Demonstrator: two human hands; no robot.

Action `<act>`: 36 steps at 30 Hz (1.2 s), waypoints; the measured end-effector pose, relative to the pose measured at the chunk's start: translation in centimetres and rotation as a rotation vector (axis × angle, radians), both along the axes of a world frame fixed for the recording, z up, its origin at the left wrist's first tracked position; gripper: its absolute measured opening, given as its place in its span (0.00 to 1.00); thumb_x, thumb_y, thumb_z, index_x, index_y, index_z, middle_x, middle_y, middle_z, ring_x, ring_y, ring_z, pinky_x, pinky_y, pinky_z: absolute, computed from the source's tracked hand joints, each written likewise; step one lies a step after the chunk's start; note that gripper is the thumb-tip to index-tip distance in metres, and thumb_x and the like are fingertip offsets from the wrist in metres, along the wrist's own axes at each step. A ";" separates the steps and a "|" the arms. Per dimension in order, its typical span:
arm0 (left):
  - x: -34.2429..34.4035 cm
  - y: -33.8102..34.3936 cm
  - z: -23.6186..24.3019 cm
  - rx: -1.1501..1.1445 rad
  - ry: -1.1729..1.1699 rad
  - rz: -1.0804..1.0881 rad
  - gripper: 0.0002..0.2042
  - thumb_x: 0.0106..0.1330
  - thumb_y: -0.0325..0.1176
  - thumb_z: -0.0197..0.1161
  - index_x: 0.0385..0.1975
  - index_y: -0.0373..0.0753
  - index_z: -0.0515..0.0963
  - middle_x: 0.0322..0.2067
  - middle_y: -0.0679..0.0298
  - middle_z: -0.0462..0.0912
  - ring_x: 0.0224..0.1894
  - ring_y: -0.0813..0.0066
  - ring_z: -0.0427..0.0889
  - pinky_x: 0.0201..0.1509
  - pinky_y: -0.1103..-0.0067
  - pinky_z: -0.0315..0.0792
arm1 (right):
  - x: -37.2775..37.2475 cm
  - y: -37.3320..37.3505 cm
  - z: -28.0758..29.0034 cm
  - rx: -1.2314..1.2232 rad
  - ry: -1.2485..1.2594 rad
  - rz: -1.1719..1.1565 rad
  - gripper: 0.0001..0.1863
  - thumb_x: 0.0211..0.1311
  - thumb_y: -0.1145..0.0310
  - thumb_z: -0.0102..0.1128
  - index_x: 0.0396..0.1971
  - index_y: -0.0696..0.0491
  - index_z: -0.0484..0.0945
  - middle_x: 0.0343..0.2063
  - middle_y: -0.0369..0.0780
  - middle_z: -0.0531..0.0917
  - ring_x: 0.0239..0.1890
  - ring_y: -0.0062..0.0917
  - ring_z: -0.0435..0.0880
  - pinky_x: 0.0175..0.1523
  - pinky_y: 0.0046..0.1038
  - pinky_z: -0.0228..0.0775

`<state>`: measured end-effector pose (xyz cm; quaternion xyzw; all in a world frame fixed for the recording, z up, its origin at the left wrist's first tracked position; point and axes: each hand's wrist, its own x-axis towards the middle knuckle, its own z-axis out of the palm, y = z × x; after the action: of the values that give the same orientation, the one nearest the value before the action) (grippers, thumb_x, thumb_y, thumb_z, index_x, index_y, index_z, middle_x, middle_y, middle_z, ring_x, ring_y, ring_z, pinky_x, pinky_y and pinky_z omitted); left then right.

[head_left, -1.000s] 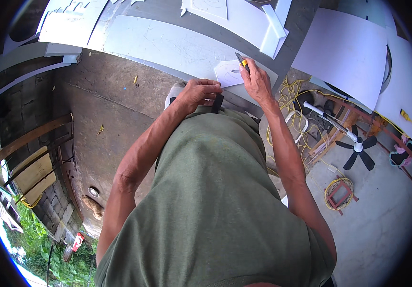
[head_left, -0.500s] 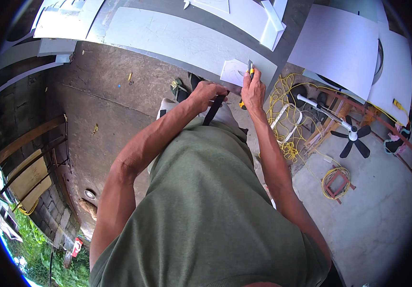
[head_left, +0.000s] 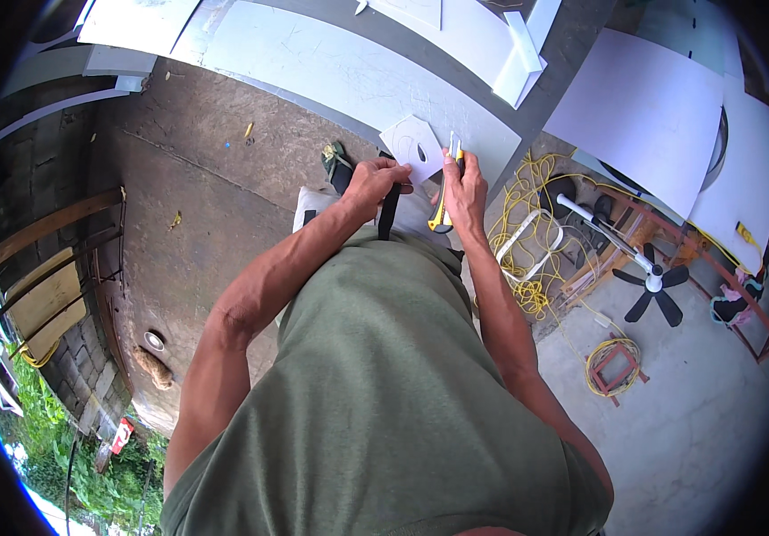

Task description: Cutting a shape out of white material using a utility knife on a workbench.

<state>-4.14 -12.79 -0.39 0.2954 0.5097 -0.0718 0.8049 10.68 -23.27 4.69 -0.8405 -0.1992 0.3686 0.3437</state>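
Note:
My left hand (head_left: 377,186) is closed on the lower edge of a white sheet piece (head_left: 404,134), which has drawn lines and a dark, leaf-shaped opening. Beside it, my right hand (head_left: 466,189) grips a yellow-and-black utility knife (head_left: 439,217), its body slanting below the fingers. Small pale tips stick up above that hand; whether they are blade or scrap, I cannot make out. A black strap (head_left: 388,211) hangs against my left hand in front of my waist. Past both hands lies a long pale sheet (head_left: 331,67) on the grey table (head_left: 572,55).
White strips (head_left: 517,67) lie on the table's far side. Large white sheets (head_left: 639,116) stand at right, above tangled yellow cord (head_left: 518,241) and a small black-bladed fan (head_left: 654,284). A wooden bench (head_left: 50,237) stands at left on the concrete floor (head_left: 215,205).
The white piece has come from the table into my left hand, turned, its opening now showing. My right hand has lowered slightly, and the knife now slants below its fingers.

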 end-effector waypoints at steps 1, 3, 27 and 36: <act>-0.3 0.3 0.2 0.158 0.037 -0.081 0.10 0.69 0.37 0.68 0.42 0.38 0.84 0.37 0.63 0.89 0.35 0.69 0.86 0.38 0.75 0.74 | 0.7 -0.2 0.1 0.052 0.099 -0.041 0.20 0.77 0.57 0.54 0.50 0.61 0.71 0.29 0.47 0.86 0.17 0.31 0.85 0.23 0.34 0.75; -1.0 0.7 2.1 0.747 0.100 -0.308 0.09 0.67 0.35 0.66 0.39 0.37 0.85 0.30 0.60 0.89 0.29 0.63 0.86 0.35 0.72 0.77 | 2.1 -0.4 0.2 0.140 0.177 -0.122 0.21 0.77 0.55 0.55 0.51 0.60 0.73 0.31 0.43 0.88 0.17 0.29 0.84 0.22 0.32 0.75; 11.8 -3.1 27.0 1.768 -1.033 -0.032 0.12 0.50 0.40 0.64 0.26 0.37 0.80 0.28 0.65 0.76 0.34 0.65 0.78 0.40 0.68 0.72 | 13.0 1.8 -4.6 0.137 0.294 0.159 0.20 0.75 0.51 0.56 0.41 0.55 0.76 0.21 0.39 0.82 0.17 0.23 0.82 0.22 0.28 0.73; 10.1 -1.5 29.8 2.094 -1.172 0.288 0.11 0.53 0.38 0.62 0.27 0.36 0.80 0.30 0.61 0.78 0.34 0.62 0.80 0.42 0.65 0.74 | 12.9 2.3 -3.4 0.093 0.318 0.144 0.18 0.74 0.53 0.56 0.38 0.55 0.74 0.18 0.38 0.79 0.14 0.23 0.79 0.20 0.27 0.72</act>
<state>5.93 -14.29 29.43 0.7325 -0.0931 0.6112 0.2850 23.55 -20.98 1.26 -0.7384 -0.2187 0.5108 0.3821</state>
